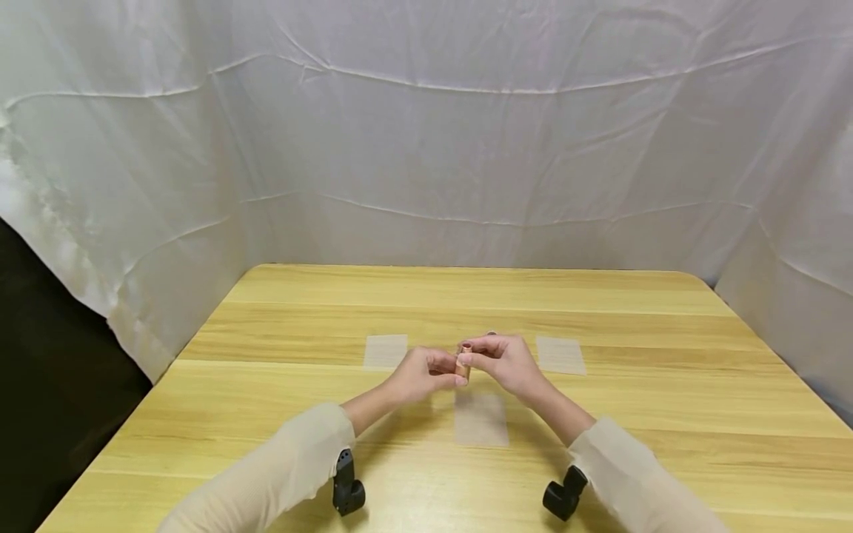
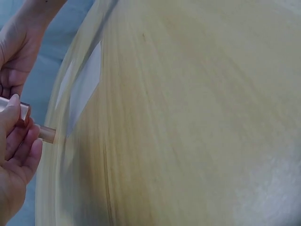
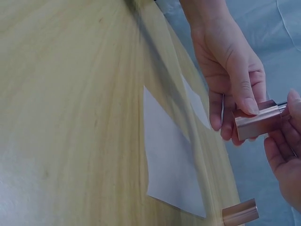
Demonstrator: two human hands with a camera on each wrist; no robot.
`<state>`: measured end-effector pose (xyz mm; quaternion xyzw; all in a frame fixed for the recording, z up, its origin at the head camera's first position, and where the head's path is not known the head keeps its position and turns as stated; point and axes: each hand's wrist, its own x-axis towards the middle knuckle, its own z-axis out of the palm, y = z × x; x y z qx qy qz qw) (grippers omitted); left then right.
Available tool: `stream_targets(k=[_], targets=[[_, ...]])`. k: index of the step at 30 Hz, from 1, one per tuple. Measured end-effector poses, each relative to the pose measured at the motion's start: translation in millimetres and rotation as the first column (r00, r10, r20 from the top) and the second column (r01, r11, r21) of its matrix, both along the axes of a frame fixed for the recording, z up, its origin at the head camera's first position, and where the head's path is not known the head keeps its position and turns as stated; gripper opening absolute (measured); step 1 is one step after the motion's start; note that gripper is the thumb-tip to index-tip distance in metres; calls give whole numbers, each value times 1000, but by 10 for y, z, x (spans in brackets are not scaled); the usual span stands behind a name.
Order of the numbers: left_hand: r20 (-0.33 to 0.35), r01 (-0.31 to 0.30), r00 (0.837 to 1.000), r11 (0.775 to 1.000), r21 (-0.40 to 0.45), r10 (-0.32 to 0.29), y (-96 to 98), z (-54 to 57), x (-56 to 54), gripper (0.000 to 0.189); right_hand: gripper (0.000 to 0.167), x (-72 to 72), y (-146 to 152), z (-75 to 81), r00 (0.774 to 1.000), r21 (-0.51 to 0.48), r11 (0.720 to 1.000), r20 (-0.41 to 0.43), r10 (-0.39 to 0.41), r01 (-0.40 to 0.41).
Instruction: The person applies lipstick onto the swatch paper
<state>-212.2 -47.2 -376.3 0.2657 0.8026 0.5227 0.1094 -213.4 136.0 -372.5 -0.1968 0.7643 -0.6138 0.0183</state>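
Note:
Both hands meet above the middle of the table around a copper-coloured metallic tube that looks like a lipstick case. My left hand pinches its lower, wider body between thumb and fingers. The thumb and fingers of my right hand hold it near the upper end. In the right wrist view the tube lies across the fingers, with a narrower silvery part at one end, partly hidden by the right fingers. A second copper-coloured cylinder stands on the table behind the hands; in the head view the right hand mostly hides it.
Pale translucent square sheets lie on the wooden table: one at left, one at right, and a nearer sheet below the hands. White cloth hangs behind and beside the table. Black wrist mounts hang under both sleeves.

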Motion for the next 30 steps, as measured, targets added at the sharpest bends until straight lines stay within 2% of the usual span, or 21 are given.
stream_targets(k=[1, 4, 7, 16, 25, 30], targets=[[1, -5, 1000, 1000, 3, 5, 0, -2, 4, 19, 27, 0, -4, -9, 1000, -2, 1000, -2, -7, 7], [-3, -21, 1000, 1000, 12, 21, 6, -149, -75, 20, 28, 1, -13, -27, 1000, -3, 1000, -5, -21, 21], [-9, -42, 999, 999, 17, 42, 10, -189, -87, 21, 28, 1, -21, -38, 999, 6, 999, 0, -43, 43], [-44, -131, 990, 991, 30, 132, 49, -206, -53, 20, 25, 20, -61, -63, 985, 30, 985, 35, -169, 168], [-61, -233, 970, 971, 45, 235, 110, -204, -20, 16, 19, 39, -121, -65, 963, 16, 964, 38, -267, 267], [-73, -218, 973, 975, 45, 221, 87, -184, -16, 19, 21, 35, -114, -32, 966, 23, 967, 50, -253, 252]])
